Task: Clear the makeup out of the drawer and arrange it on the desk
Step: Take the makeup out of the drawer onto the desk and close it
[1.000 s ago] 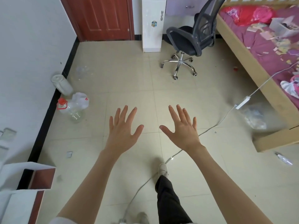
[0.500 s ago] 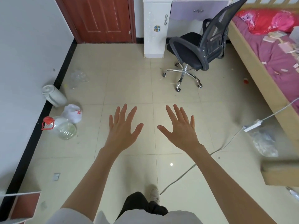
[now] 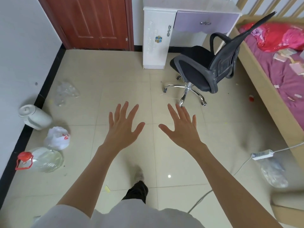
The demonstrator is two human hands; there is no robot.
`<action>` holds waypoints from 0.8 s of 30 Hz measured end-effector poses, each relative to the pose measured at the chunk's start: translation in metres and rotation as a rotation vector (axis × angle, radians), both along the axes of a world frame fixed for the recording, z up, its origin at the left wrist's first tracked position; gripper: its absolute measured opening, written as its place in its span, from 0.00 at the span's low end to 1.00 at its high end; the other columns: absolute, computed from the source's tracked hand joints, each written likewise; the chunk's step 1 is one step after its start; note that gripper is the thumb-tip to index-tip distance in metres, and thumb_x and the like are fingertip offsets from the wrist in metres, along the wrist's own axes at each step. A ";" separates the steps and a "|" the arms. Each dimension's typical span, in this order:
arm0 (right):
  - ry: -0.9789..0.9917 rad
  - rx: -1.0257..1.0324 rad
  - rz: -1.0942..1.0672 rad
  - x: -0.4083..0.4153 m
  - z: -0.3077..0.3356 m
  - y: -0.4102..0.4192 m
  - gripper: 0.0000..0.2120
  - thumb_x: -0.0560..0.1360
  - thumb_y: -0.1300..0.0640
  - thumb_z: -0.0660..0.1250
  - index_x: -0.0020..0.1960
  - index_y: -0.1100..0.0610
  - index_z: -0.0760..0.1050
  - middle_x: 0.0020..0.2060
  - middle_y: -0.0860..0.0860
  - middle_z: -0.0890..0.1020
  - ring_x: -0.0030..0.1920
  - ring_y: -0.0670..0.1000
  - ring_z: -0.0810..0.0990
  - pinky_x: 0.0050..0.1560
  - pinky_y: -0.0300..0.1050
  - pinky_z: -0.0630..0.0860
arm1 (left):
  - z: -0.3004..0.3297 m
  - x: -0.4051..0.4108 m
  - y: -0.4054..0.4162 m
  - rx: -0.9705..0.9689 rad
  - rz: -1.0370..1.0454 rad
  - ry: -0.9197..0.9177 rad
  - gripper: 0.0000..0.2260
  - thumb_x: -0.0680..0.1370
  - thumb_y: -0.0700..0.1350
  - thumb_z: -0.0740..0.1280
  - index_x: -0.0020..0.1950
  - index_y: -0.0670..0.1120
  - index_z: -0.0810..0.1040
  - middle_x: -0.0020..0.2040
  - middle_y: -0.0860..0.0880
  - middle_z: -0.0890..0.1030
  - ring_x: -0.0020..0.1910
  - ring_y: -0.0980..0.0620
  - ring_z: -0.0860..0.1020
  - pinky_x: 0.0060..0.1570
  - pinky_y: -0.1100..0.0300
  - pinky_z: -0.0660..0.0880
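While both arms reach forward over the pale tiled floor (image 3: 125,76), the left hand (image 3: 122,127) and the right hand (image 3: 181,129) hang palm-down with fingers spread wide, each grip released and holding nothing. Well ahead of them, against the far wall, stands the worktop (image 3: 190,5), a white desk with a glossy top. Its lilac drawer (image 3: 205,22) sits closed, a small curled metal handle at its centre, well apart from both hands; no makeup can be seen from outside. Beside the drawer, a white cabinet door (image 3: 158,40) carries raised scrollwork and a blue sticker.

Between the hands and the desk, just beyond the right fingertips, a black mesh office chair (image 3: 205,68) stands on a chromed five-spoke base with castors. To the right runs a light wooden bed (image 3: 263,83) with a purple sheet strewn with paper scraps. Along the left wall lie a white cylindrical appliance (image 3: 35,117), a crumpled white bag (image 3: 56,137) and a clear plastic jug (image 3: 42,159) with a red cap.
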State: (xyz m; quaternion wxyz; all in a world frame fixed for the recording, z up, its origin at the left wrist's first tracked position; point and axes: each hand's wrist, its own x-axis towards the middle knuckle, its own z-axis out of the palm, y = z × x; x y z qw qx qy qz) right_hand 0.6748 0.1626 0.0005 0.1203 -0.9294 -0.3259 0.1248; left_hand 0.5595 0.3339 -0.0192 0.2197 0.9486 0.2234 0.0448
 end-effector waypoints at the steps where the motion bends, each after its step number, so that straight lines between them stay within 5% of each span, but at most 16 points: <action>1: 0.001 0.009 -0.009 0.014 0.002 0.014 0.36 0.76 0.35 0.54 0.76 0.46 0.43 0.77 0.49 0.45 0.76 0.52 0.42 0.72 0.61 0.42 | 0.002 0.016 0.016 0.011 -0.007 -0.001 0.28 0.78 0.58 0.56 0.76 0.54 0.51 0.77 0.46 0.47 0.76 0.46 0.41 0.72 0.43 0.41; 7: -0.003 0.027 -0.056 0.092 0.007 0.080 0.36 0.76 0.36 0.55 0.76 0.46 0.43 0.77 0.49 0.46 0.76 0.52 0.42 0.72 0.61 0.42 | 0.006 0.106 0.093 0.041 -0.045 0.012 0.29 0.78 0.59 0.55 0.76 0.54 0.51 0.77 0.46 0.48 0.76 0.45 0.42 0.72 0.42 0.42; 15: -0.008 -0.009 -0.074 0.214 -0.009 0.153 0.37 0.74 0.34 0.53 0.77 0.46 0.44 0.77 0.49 0.46 0.76 0.54 0.43 0.72 0.63 0.41 | -0.013 0.221 0.159 0.032 -0.085 0.070 0.35 0.71 0.68 0.42 0.76 0.55 0.50 0.77 0.47 0.48 0.76 0.45 0.42 0.71 0.42 0.43; 24: -0.010 0.016 -0.067 0.392 -0.009 0.241 0.38 0.71 0.31 0.48 0.76 0.45 0.45 0.77 0.48 0.46 0.77 0.54 0.43 0.72 0.61 0.38 | 0.001 0.402 0.242 0.079 -0.077 0.063 0.35 0.71 0.68 0.42 0.76 0.55 0.49 0.77 0.46 0.47 0.76 0.44 0.42 0.71 0.41 0.41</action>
